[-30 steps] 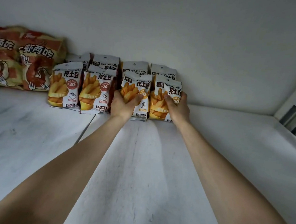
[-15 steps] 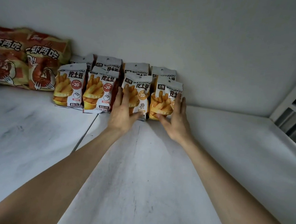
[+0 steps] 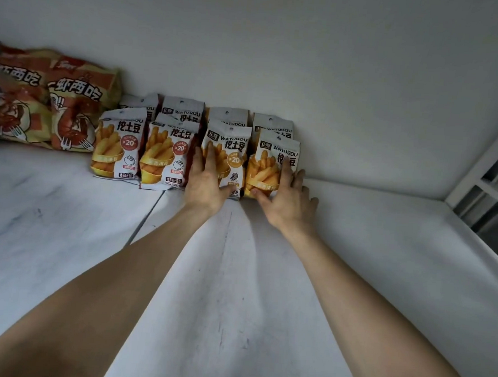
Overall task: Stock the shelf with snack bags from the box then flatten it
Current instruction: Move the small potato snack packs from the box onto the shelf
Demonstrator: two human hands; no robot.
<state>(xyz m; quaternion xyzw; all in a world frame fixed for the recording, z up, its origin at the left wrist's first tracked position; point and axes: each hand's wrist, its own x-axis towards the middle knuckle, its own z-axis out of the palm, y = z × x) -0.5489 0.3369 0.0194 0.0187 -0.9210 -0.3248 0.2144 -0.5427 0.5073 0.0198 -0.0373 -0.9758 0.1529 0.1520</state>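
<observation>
White flat shelf board (image 3: pixel 383 255): orange-and-white foil snack bags (image 3: pixel 168 154) upright in two rows against back wall. Left hand (image 3: pixel 205 185) flat, fingers straight, on third front bag (image 3: pixel 234 142); right hand (image 3: pixel 286 203) likewise on end bag (image 3: pixel 265 171). Risk: careless release tips light bags forward. No box in view.

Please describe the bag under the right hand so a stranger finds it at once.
On the white shelf, fries bags stand in two rows against the back wall. It is the front bag at the right end, the only one the right hand touches.
</observation>
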